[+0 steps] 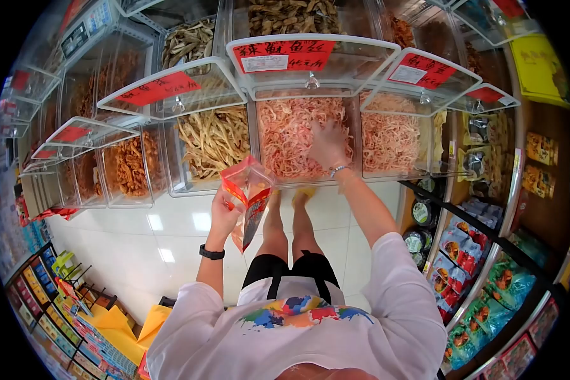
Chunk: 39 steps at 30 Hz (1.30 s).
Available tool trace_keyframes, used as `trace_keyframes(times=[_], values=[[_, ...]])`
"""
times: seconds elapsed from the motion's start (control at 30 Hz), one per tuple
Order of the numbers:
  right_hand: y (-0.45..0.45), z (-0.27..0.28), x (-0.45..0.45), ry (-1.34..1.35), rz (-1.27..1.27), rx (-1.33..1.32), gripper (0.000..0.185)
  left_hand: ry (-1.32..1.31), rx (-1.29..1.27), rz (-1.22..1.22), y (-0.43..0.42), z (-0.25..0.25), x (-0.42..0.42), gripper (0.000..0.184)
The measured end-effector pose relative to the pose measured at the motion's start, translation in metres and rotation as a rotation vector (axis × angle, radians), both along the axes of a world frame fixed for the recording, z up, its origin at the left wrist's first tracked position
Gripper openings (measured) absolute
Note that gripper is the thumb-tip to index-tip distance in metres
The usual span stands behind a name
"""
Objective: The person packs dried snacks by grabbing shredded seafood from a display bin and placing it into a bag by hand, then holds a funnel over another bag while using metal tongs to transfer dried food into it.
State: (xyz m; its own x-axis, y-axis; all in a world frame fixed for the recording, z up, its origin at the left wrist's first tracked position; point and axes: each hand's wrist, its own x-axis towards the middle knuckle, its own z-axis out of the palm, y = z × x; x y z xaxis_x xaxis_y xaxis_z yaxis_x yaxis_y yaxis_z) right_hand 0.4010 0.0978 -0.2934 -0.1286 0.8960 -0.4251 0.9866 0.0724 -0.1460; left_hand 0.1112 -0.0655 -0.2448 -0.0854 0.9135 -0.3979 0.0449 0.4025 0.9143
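Note:
My left hand grips a red packaging bag with clear plastic sides, held upright in front of the bins with its mouth upward. My right hand reaches into the middle bin, where its fingers look spread and touch the pink dried shredded squid. The fingertips are blurred and partly lost among the strands. Above this bin, a clear lid with a red handwritten price label is lifted.
To the left is a bin of pale yellow dried strips, then orange-brown shreds. More pink shreds fill the bin on the right. Raised lids overhang the row. Packaged goods line the right shelves. Tiled floor lies below.

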Motion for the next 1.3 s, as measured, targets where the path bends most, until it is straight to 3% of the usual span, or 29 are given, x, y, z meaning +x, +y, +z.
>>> trace_keyframes(times=[0.03, 0.1, 0.27, 0.33, 0.43, 0.53, 0.6, 0.63, 0.7, 0.77, 0.83, 0.93, 1.0, 1.1, 1.2, 1.3], values=[[-0.002, -0.004, 0.003, -0.001, -0.001, 0.002, 0.061, -0.001, 0.002, -0.001, 0.002, 0.001, -0.002, 0.028], [-0.006, -0.005, 0.006, 0.099, 0.003, 0.131, 0.042, 0.024, 0.055, 0.04, 0.005, 0.006, -0.011, 0.029], [-0.005, 0.02, 0.013, 0.097, 0.022, 0.2, 0.04, 0.082, 0.028, 0.079, 0.018, 0.038, -0.025, 0.016], [-0.004, 0.044, 0.01, 0.074, 0.046, 0.267, 0.04, 0.087, -0.059, 0.064, 0.023, 0.046, -0.035, 0.047], [-0.002, 0.093, 0.002, 0.045, 0.058, 0.289, 0.037, 0.066, 0.088, 0.055, 0.033, 0.047, -0.042, 0.054], [-0.001, 0.108, -0.014, -0.014, 0.092, 0.196, 0.048, 0.135, 0.111, 0.008, 0.037, 0.029, -0.051, 0.054], [0.001, 0.086, -0.022, 0.026, 0.045, 0.082, 0.071, 0.106, 0.094, -0.008, 0.041, 0.026, -0.053, 0.055], [0.001, 0.07, -0.02, 0.026, 0.048, 0.085, 0.071, 0.078, 0.076, -0.021, 0.047, 0.031, -0.05, 0.055], [0.0, 0.042, -0.015, 0.216, 0.009, 0.067, 0.094, 0.064, 0.041, 0.009, 0.057, 0.049, -0.038, 0.055], [-0.003, 0.034, -0.009, 0.103, 0.053, 0.108, 0.098, 0.057, -0.001, 0.031, 0.071, 0.07, -0.033, 0.055], [-0.008, 0.027, -0.002, -0.008, 0.099, 0.145, 0.102, 0.467, 0.276, -0.122, 0.085, 0.083, -0.03, 0.057], [-0.005, 0.012, 0.005, 0.111, 0.076, 0.126, 0.09, 0.568, 0.339, -0.268, 0.104, 0.086, -0.018, 0.065], [0.005, -0.003, 0.007, 0.27, 0.016, -0.006, 0.078, 0.617, 0.32, -0.335, 0.109, 0.06, -0.014, 0.069], [0.026, 0.032, 0.009, 0.373, 0.024, -0.014, 0.065, 0.688, 0.335, -0.439, 0.12, 0.032, -0.005, 0.075], [0.041, 0.086, 0.018, 0.525, 0.053, 0.046, 0.063, 0.834, 0.454, -0.475, 0.13, 0.016, 0.006, 0.075], [0.055, 0.125, 0.022, 0.357, 0.133, -0.013, 0.066, 0.802, 0.399, -0.506, 0.141, 0.014, 0.012, 0.075]])
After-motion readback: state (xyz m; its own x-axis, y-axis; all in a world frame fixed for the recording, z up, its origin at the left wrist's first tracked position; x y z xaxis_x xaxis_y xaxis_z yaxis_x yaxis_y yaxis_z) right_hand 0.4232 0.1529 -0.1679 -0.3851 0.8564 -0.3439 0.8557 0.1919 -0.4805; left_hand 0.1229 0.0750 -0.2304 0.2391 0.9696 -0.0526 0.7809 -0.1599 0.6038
